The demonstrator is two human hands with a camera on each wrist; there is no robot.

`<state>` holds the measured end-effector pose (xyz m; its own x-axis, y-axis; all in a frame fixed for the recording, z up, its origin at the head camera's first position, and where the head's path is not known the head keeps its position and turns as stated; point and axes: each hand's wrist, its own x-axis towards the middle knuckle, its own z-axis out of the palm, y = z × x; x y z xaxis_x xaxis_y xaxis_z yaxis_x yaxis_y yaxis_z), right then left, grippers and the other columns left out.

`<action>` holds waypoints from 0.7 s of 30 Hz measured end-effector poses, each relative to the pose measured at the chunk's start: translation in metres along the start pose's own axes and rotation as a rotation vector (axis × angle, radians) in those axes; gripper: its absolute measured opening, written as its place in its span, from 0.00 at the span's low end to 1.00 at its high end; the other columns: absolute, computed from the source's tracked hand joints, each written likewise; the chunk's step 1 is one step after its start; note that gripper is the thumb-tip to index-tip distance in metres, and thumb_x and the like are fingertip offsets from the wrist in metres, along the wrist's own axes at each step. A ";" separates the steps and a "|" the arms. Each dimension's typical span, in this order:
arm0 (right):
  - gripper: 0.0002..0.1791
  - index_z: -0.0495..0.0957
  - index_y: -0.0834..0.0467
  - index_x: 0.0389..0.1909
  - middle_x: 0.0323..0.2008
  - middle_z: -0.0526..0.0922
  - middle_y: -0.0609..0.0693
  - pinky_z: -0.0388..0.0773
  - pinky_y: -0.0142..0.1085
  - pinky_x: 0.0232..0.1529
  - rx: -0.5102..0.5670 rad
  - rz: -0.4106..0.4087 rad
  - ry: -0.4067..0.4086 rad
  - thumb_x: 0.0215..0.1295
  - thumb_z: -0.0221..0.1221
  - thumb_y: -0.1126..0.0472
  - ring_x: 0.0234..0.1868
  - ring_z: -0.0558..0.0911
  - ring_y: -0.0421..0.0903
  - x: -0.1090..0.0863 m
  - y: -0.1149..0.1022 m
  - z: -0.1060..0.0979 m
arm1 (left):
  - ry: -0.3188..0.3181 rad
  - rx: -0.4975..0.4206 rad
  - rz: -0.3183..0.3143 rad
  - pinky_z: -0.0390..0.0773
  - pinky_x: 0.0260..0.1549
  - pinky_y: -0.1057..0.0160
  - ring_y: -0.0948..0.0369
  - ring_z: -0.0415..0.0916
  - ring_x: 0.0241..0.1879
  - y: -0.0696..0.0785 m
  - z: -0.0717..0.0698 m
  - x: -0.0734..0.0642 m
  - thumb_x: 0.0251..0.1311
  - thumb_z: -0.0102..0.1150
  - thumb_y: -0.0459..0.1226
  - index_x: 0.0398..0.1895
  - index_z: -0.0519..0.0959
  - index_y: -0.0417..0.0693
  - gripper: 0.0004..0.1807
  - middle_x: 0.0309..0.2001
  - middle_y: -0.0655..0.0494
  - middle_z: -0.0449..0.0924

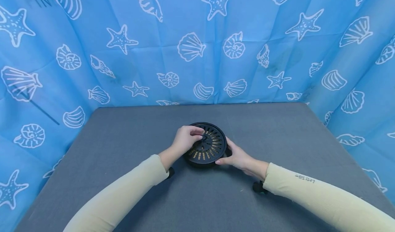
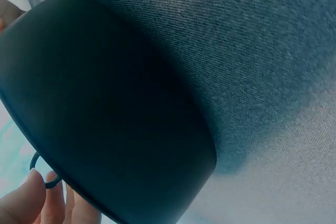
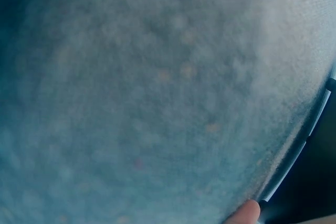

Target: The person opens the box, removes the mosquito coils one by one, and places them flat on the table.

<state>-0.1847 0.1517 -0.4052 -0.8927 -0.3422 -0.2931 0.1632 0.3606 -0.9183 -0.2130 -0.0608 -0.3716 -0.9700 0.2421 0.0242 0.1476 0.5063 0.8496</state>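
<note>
A round black container point(image 1: 197, 164) with a slotted lid point(image 1: 213, 153) stands on the grey table, and something yellowish shows through the slots. My left hand point(image 1: 186, 137) is over the lid's left half. In the left wrist view its thumb and finger pinch a small black ring point(image 2: 33, 160) at the top, beside the container's dark smooth side wall point(image 2: 105, 103). My right hand point(image 1: 239, 158) grips the container's right side, thumb near the front of the rim and fingers behind. Only a fingertip point(image 3: 248, 212) of it shows in the right wrist view, against the dark edge.
The grey cloth-covered table point(image 1: 139, 132) extends around the container on all sides. Behind and beside it hangs a blue curtain point(image 1: 172, 19) printed with white shells and starfish. Black wrist straps point(image 1: 258, 187) show below both cream sleeves.
</note>
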 end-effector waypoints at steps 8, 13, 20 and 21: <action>0.59 0.39 0.56 0.78 0.75 0.45 0.64 0.45 0.58 0.70 -0.007 0.000 0.000 0.55 0.71 0.64 0.74 0.44 0.62 0.004 0.005 0.000 | 0.006 -0.021 -0.011 0.80 0.47 0.61 0.56 0.81 0.48 -0.002 0.000 0.001 0.62 0.61 0.29 0.48 0.83 0.38 0.12 0.47 0.49 0.85; 0.59 0.38 0.56 0.78 0.75 0.43 0.64 0.45 0.59 0.69 -0.014 -0.018 -0.016 0.56 0.71 0.63 0.74 0.44 0.62 0.004 0.005 -0.001 | 0.019 -0.038 -0.040 0.80 0.46 0.61 0.57 0.82 0.47 -0.003 0.000 0.002 0.61 0.62 0.29 0.47 0.84 0.40 0.11 0.45 0.50 0.85; 0.58 0.38 0.56 0.78 0.76 0.43 0.64 0.45 0.59 0.70 -0.008 -0.007 -0.012 0.56 0.70 0.63 0.75 0.43 0.61 0.002 0.003 0.000 | 0.030 -0.058 -0.071 0.81 0.44 0.62 0.57 0.83 0.45 -0.001 0.000 0.002 0.61 0.63 0.30 0.45 0.85 0.40 0.10 0.44 0.50 0.86; 0.58 0.38 0.56 0.78 0.76 0.43 0.64 0.45 0.59 0.70 -0.010 -0.006 -0.013 0.57 0.70 0.63 0.75 0.44 0.62 0.002 0.003 0.000 | 0.031 -0.059 -0.075 0.81 0.44 0.62 0.58 0.83 0.45 -0.001 0.001 0.003 0.61 0.63 0.30 0.45 0.85 0.40 0.10 0.44 0.50 0.86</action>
<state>-0.1859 0.1524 -0.4081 -0.8881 -0.3558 -0.2911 0.1535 0.3673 -0.9174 -0.2156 -0.0603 -0.3728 -0.9835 0.1791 -0.0245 0.0640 0.4722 0.8792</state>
